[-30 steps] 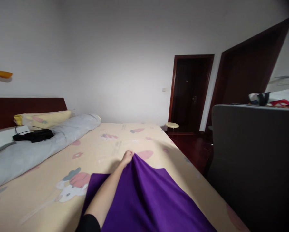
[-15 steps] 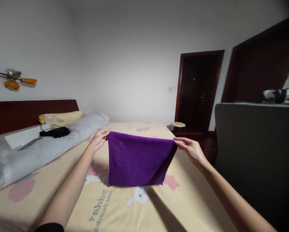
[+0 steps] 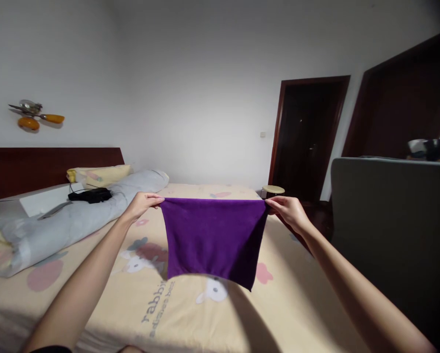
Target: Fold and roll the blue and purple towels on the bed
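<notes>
Cloth (image 3: 216,235), purple and oblong, hangs in the air straight ahead of me over the bed (image 3: 300,294), spread between my two hands. My left hand (image 3: 142,205) pinches its upper left corner between thumb and fingers, and my right hand (image 3: 289,210) pinches the upper right one, so neither is clearly nearer. Its long axis runs left to right, from one grip to the other; the top edge is drawn nearly level, and the lower right corner dips further than the lower left. Below it, the cream sheet (image 3: 113,304) carries white rabbits (image 3: 219,290) and lettering (image 3: 151,304). On the left, grey bedding (image 3: 76,230) lies in a long roll with a black item (image 3: 90,195) on it, too indistinct for me to name. A yellow pillow (image 3: 105,175) rests by the dark headboard (image 3: 54,164). Far off to the right, a round stool (image 3: 273,189) stands near the dark door (image 3: 300,142), with a grey panel (image 3: 392,211) nearer me.
</notes>
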{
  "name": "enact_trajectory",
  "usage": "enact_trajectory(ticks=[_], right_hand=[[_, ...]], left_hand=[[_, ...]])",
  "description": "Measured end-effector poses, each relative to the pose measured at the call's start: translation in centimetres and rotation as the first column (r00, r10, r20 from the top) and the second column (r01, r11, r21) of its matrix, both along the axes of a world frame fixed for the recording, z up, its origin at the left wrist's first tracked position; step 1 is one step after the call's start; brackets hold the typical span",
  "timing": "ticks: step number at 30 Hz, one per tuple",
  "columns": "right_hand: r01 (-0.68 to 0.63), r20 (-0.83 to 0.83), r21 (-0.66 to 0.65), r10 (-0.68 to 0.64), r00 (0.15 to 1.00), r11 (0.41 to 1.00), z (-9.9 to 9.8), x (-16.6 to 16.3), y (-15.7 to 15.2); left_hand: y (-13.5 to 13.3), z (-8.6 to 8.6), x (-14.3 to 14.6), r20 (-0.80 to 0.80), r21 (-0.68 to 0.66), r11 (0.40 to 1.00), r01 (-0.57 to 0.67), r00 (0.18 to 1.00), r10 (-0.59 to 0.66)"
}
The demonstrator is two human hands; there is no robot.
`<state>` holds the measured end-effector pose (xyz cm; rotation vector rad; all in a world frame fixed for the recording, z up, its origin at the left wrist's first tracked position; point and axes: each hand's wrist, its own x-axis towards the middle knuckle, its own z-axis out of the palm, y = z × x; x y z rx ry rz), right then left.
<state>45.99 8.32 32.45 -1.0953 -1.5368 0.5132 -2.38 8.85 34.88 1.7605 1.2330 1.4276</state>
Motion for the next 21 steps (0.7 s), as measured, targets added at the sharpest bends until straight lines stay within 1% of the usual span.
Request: enact_trajectory(ticks=[5, 11, 16, 21], right_hand=[[0.022, 0.140, 0.022, -0.025, 0.990, 1.000, 0.0, 0.2, 0.3], [0.075, 0.255, 0.078, -0.092, 0.963, 0.994, 0.7, -0.3, -0.3], [0.087, 0.243, 0.088, -0.106, 0.964, 0.992, 1.0, -0.9, -0.5], [0.043, 0.121, 0.033, -0.046, 0.992, 0.999, 0.5, -1.2, 0.1]], left_hand=[[-0.8, 0.5, -0.3, -0.103, 0.036, 0.999, -0.006, 0.995, 0.010], [-0.6, 0.4, -0.4, -0.130, 0.100, 0.994, -0.039, 0.990, 0.052], [-0.2, -0.1, -0.3, -0.092, 0.128, 0.990, -0.062, 0.993, 0.074], [0.0, -0.9, 0.3, -0.008, 0.098, 0.992, -0.076, 0.997, 0.077]])
